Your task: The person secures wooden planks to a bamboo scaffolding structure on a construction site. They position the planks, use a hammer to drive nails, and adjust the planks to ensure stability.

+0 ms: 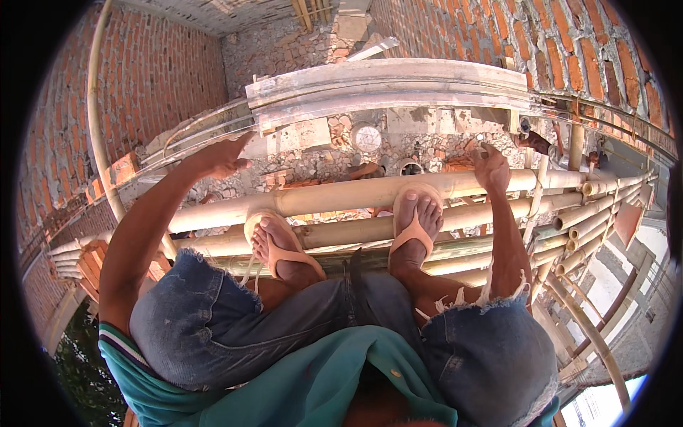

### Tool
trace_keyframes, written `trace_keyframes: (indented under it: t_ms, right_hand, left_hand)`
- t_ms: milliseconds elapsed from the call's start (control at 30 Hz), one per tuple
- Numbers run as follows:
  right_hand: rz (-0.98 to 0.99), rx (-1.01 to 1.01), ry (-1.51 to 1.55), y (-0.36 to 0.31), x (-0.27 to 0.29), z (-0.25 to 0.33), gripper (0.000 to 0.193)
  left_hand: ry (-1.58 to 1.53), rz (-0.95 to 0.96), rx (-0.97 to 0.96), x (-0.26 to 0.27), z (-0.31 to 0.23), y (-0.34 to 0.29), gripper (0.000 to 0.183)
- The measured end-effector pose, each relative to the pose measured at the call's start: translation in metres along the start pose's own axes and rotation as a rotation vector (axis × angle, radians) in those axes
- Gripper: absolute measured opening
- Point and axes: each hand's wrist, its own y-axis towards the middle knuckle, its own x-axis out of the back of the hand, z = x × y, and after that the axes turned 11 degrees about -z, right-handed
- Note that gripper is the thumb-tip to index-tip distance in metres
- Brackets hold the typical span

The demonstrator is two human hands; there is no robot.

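Note:
I squat on bamboo poles point(341, 196) lashed side by side, my sandalled feet resting on them. Out in front, my left hand point(229, 156) is stretched forward by the left end of a formwork of long pale boards point(391, 75), its index finger extended and the thumb apart. Nothing shows in it. My right hand point(491, 169) is raised just above the front pole, below the boards' right end. Its fingers are curled in; whatever they may hold is too small or hidden to make out. Thin rods point(192, 139) run past the boards' left end.
Far below lie broken bricks and rubble point(306, 167), with a round whitish bucket point(367, 137) among them. Brick walls rise at left point(142, 78) and right point(569, 43). An upright bamboo pole point(96, 107) stands at left; cut bamboo ends point(573, 231) stick out at right.

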Motion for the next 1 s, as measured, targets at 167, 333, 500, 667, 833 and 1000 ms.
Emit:
trace_keyframes:
  t_ms: [167,333,500,667,833,1000]
  right_hand:
    - [-0.031,0.014,-0.059,0.006,-0.012,-0.007,0.058]
    - [0.049,0.002,-0.118,0.016,-0.021,-0.018,0.059]
    - [0.049,0.004,-0.135,0.017,-0.023,-0.020,0.060]
    - [0.027,0.004,-0.149,0.016,-0.020,-0.017,0.059]
    - [0.029,-0.020,-0.134,0.015,-0.018,-0.012,0.060]
    - [0.014,-0.068,-0.103,0.012,-0.017,-0.013,0.056]
  left_hand:
    - [0.278,-0.077,-0.150,0.003,-0.005,0.005,0.043]
    - [0.392,-0.423,-0.355,-0.003,-0.028,-0.007,0.036]
    - [0.321,-0.733,-0.520,-0.003,-0.047,-0.022,0.026]
    - [0.279,-0.786,-0.563,0.000,-0.058,-0.027,0.028]
    - [0.291,-0.678,-0.579,0.009,-0.077,-0.032,0.029]
    - [-0.029,-0.067,-0.721,0.054,-0.107,-0.066,0.054]
